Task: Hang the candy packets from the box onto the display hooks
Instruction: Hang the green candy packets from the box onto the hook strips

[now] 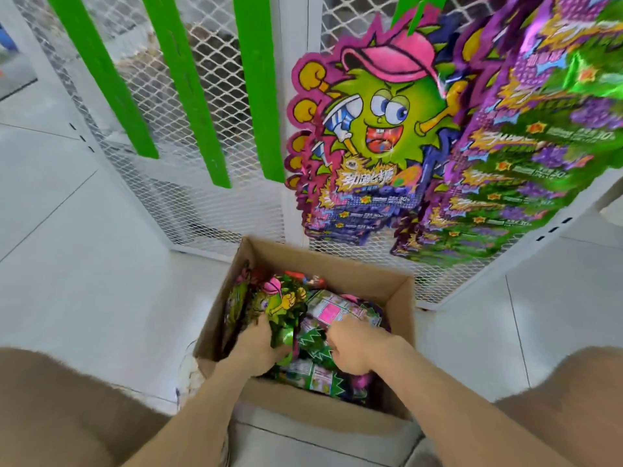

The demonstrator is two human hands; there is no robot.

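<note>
Cardboard is the material of the open box (320,261), which is stood on the white floor (67,230) directly below the display, so that a packet must only be lifted straight up from it to be hung. Inside the box many loose candy packets (337,311) are lying in a disordered heap, most of them with the back side up. The left hand (256,345) is put into the left part of the box, and its fingers (264,325) are curled round a shiny green packet (279,305), which is held upright, probably so that its top edge can be offered to a hook. The right hand (354,348) is put into the middle of the box with the fingers bent down among the packets; whether something is really pinched there cannot be told. Above the box, hung packets (371,139) are seen in a thick row in front of the white mesh panel (209,197), and a second row (526,156) is hung above and to the right of the box. The hooks themselves are hidden by the packets. Above and to the left of the box, green strips (182,79) are hung with nothing on them. It is judged that a good part of the task is done, but much stock is left in the box.
</note>
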